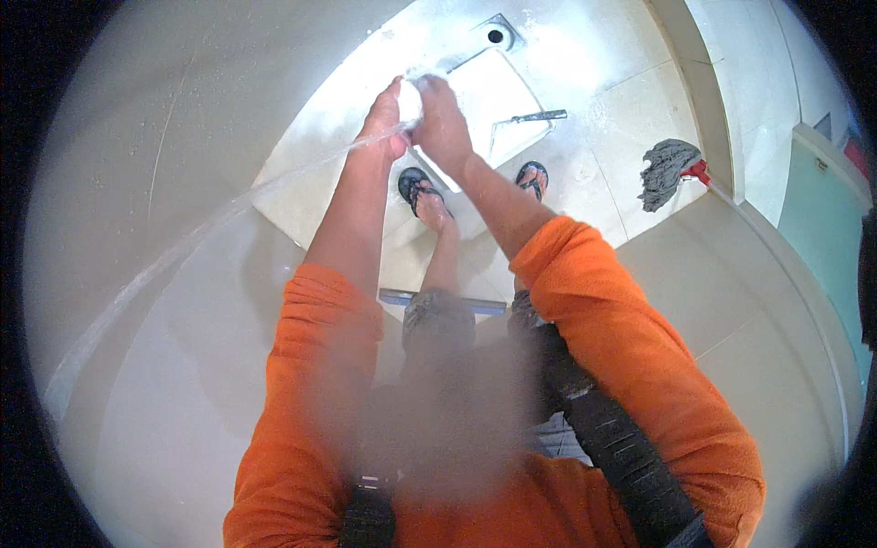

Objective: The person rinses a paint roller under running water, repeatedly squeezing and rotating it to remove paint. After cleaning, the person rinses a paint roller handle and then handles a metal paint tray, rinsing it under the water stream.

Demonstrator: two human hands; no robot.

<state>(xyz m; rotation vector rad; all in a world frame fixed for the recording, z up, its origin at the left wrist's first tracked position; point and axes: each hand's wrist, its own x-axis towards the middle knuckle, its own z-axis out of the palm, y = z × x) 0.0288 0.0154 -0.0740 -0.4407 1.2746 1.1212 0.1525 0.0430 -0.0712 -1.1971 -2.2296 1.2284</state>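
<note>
My left hand and my right hand are close together above the wet floor. Between them is a white object; glare and spray hide what kind it is. Fingers of the left hand point away from me along its side, while the right hand curls around the other side. A clear streak runs from the hands to the lower left; I cannot tell if it is water or a see-through hose. Just beyond lies a white rectangular panel, with a dark-handled tool on it.
A square floor drain sits at the far end. On the right rests a grey string mop with a red socket. My feet wear dark flip-flops. Behind them lies a blue-grey bar. A pale green panel stands far right.
</note>
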